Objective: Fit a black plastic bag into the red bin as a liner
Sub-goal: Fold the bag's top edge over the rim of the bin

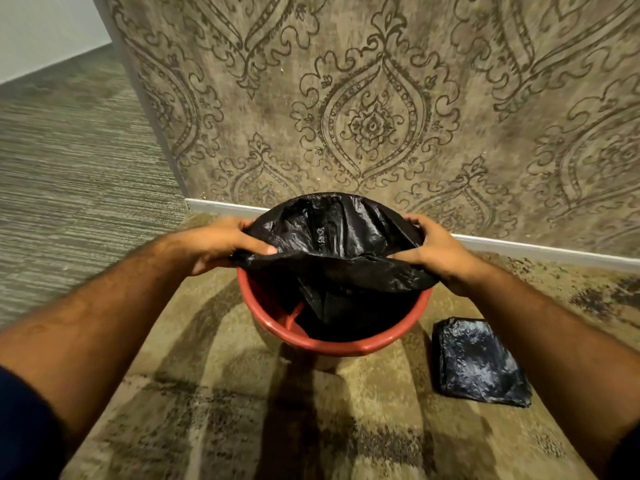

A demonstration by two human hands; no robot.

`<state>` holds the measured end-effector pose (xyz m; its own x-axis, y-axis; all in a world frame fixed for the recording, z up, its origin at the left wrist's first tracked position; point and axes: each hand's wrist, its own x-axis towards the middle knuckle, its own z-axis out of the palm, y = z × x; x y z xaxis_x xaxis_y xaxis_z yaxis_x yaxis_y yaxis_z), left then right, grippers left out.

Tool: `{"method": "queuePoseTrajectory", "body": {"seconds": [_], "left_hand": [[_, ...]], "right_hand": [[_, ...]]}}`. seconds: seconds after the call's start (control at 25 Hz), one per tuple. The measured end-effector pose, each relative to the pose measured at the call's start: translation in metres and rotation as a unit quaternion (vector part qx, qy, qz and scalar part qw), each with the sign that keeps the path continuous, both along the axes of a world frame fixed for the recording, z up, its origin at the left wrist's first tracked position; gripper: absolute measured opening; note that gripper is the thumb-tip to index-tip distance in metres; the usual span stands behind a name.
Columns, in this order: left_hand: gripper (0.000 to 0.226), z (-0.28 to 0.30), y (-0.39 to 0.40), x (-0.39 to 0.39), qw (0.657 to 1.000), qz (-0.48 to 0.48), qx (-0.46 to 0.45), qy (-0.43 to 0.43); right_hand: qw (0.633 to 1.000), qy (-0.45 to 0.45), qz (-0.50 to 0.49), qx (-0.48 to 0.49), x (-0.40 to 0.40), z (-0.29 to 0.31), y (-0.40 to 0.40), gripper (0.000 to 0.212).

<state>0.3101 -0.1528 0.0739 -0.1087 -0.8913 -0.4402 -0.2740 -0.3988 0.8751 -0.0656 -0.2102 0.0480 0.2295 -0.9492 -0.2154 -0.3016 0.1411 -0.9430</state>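
Thin black film, glossy and crumpled, pinched at its mouth on both sides; black plastic bag (332, 233) held open over the red bin (322, 342), its body hanging down inside, below and between the two grips; left hand (216, 245) closed on the hem with thumb on top and fingers curled beneath; right hand (438, 252) closed the same way on the opposite side, thumb pressing the film inward. Beyond the grips, hem apparently already over the far rim, though hidden under the plastic; nearer than the grips, hem slack and sagging across the opening, near rim still bare red, a patch of red inner wall showing low down. Probably almost weightless, limp, no stiffness of its own; likely slippery under dry fingers and easy to tear if stretched hard over the lip; best taken by the hem itself, a fold of film gathered in each pinch, then drawn outward and down over the rim on the near side. Off to the right of the right forearm, well apart, a folded black bag (479, 363) flat on the patterned carpet (214, 393); patterned wall (374, 116) behind.
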Motion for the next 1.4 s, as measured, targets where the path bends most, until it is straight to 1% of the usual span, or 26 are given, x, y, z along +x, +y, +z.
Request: {"method": "queuePoseTrajectory", "body": {"seconds": [0.08,0.16,0.2,0.24,0.28,0.4,0.48,0.56,0.64,0.68,0.72,0.76,0.8,0.92,0.96,1.0,1.04,1.08,1.12,1.16,1.2,1.24,1.28,1.32,1.36,1.4], "left_hand": [[0.059,0.001,0.018,0.007,1.000,0.004,-0.010,-0.012],[0.060,0.000,0.035,0.013,0.999,0.051,-0.002,-0.009],[0.057,0.001,0.043,0.014,0.997,0.069,0.014,0.001],[0.054,0.001,0.051,0.014,0.996,0.079,0.032,0.014],[0.050,0.001,0.059,0.014,0.995,0.086,0.048,0.027],[0.053,-0.002,0.074,0.012,0.992,0.088,0.069,0.062],[0.063,-0.003,0.076,0.012,0.988,0.102,0.074,0.085],[0.080,-0.002,0.081,0.013,0.986,0.111,0.076,0.095],[0.104,-0.003,0.087,0.016,0.986,0.108,0.078,0.104],[0.111,-0.003,0.092,0.017,0.985,0.106,0.080,0.111],[0.112,-0.004,0.098,0.017,0.983,0.111,0.084,0.118],[0.110,-0.005,0.104,0.016,0.980,0.123,0.088,0.127],[0.101,-0.008,0.109,0.015,0.976,0.137,0.091,0.140],[0.051,-0.013,0.122,0.001,0.961,0.192,0.087,0.181],[0.046,-0.016,0.124,-0.005,0.958,0.208,0.075,0.182],[0.046,-0.019,0.124,-0.010,0.958,0.227,0.048,0.168],[0.049,-0.021,0.124,-0.016,0.961,0.245,0.000,0.129],[0.055,-0.021,0.124,-0.021,0.963,0.254,-0.074,0.050],[0.062,-0.021,0.122,-0.025,0.956,0.239,-0.160,-0.060],[0.066,-0.019,0.122,-0.028,0.935,0.193,-0.247,-0.167],[0.069,-0.018,0.122,-0.030,0.900,0.127,-0.330,-0.255],[0.070,-0.016,0.123,-0.031,0.858,0.051,-0.397,-0.321],[0.071,-0.015,0.125,-0.031,0.818,-0.021,-0.439,-0.371],[0.070,-0.016,0.126,-0.030,0.781,-0.083,-0.469,-0.404],[0.066,-0.016,0.129,-0.029,0.749,-0.130,-0.493,-0.423],[0.059,-0.018,0.131,-0.028,0.727,-0.165,-0.512,-0.426]], "right_hand": [[0.999,-0.039,0.000,0.006,-0.010,-0.001,0.014,0.105],[0.997,-0.065,-0.004,0.035,-0.022,0.002,0.030,0.131],[0.997,-0.061,-0.004,0.044,-0.028,0.005,0.039,0.139],[0.998,-0.045,-0.002,0.048,-0.033,0.009,0.048,0.139],[0.998,-0.034,-0.003,0.052,-0.037,0.013,0.057,0.132],[0.993,-0.076,-0.028,0.090,-0.042,0.016,0.079,0.113],[0.984,-0.123,-0.045,0.120,-0.044,0.013,0.088,0.107],[0.973,-0.172,-0.059,0.143,-0.043,0.009,0.096,0.104],[0.962,-0.199,-0.069,0.174,-0.043,0.006,0.103,0.095],[0.957,-0.207,-0.072,0.190,-0.044,0.006,0.107,0.091],[0.954,-0.208,-0.063,0.207,-0.046,0.005,0.110,0.089],[0.952,-0.203,-0.046,0.222,-0.046,0.006,0.115,0.090],[0.952,-0.198,-0.024,0.231,-0.047,0.006,0.119,0.089],[0.964,-0.162,0.005,0.212,-0.044,0.006,0.126,0.087],[0.969,-0.155,0.001,0.195,-0.043,0.004,0.125,0.092],[0.976,-0.143,-0.010,0.163,-0.043,0.005,0.124,0.101],[0.986,-0.117,-0.028,0.114,-0.044,0.004,0.120,0.113],[0.995,-0.072,-0.047,0.056,-0.045,0.006,0.118,0.124],[0.998,-0.027,-0.055,-0.002,-0.045,0.009,0.115,0.131],[0.997,0.013,-0.051,-0.051,-0.042,0.012,0.114,0.131],[0.994,0.044,-0.042,-0.094,-0.039,0.015,0.115,0.129],[0.986,0.082,-0.026,-0.140,-0.037,0.019,0.118,0.127],[0.972,0.133,-0.003,-0.196,-0.034,0.023,0.121,0.125],[0.947,0.199,0.028,-0.252,-0.035,0.026,0.125,0.119],[0.911,0.268,0.069,-0.305,-0.036,0.027,0.129,0.110],[0.868,0.326,0.117,-0.355,-0.035,0.029,0.135,0.096]]}}
